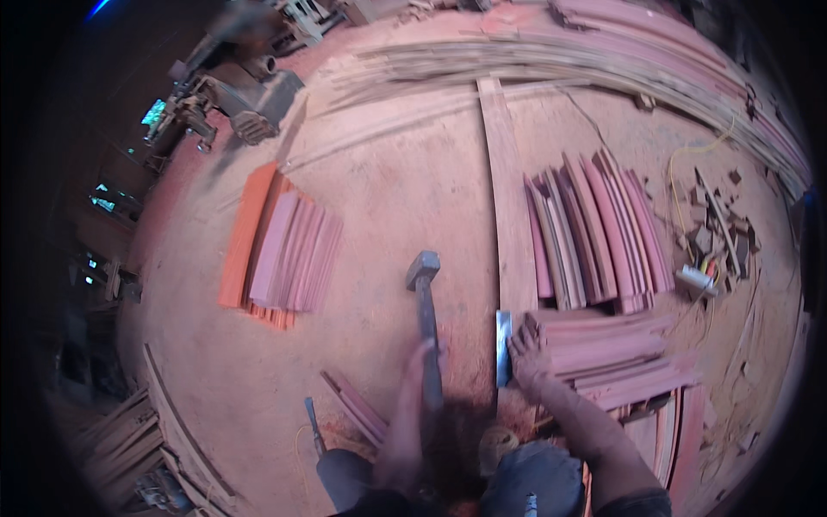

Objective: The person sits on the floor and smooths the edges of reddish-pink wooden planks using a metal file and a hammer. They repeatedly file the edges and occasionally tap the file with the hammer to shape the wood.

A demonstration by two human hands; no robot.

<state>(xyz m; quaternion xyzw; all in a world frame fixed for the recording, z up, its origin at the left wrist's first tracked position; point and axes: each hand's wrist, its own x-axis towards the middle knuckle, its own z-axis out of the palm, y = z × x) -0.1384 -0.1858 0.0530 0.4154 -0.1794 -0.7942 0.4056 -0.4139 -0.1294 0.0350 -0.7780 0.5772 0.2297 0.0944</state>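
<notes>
The left hand (417, 372) grips a grey, block-headed hammer (427, 314), outside the left edge of the long board (508, 189). The right hand (530, 358) is beside a shiny plate (503, 349) along that edge; whether it grips, I cannot tell. Dusty floor (379, 189) extends from the hammer to the orange-pink stack (280, 246).

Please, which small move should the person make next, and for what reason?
Perhaps steady the shiny metal plate with the right hand before moving the hammer: that hand is close beside the plate at the long plank, while the left hand holds the hammer, its head left of the plank.
</notes>
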